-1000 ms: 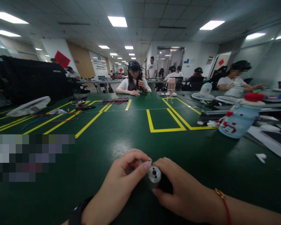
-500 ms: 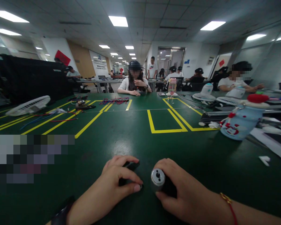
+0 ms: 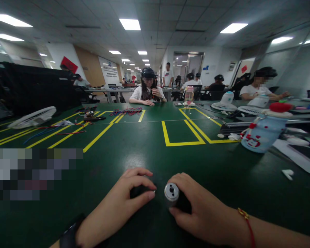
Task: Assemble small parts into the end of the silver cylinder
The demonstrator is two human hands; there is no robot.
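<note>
My right hand (image 3: 189, 203) is wrapped round a small motor (image 3: 172, 193), a silvery cylinder standing upright. Its round end faces up, showing a dark middle with two small holes beside it. Just left of the motor, apart from it, my left hand (image 3: 134, 193) pinches thumb and forefinger together. A tiny shiny bit shows at those fingertips, too small to name. The other left fingers are curved and loose above the green table (image 3: 113, 162).
A blue bottle with a red top (image 3: 260, 132) stands to the right, near a small white piece (image 3: 288, 174). Yellow tape (image 3: 186, 144) marks the table ahead. Wires (image 3: 126, 111) and a white fan (image 3: 32, 117) lie farther off. A person (image 3: 147, 89) sits opposite.
My left hand has risen slightly, bringing its pinched fingertips level with the motor's top. My right hand still grips the motor, shifted a little left in view.
</note>
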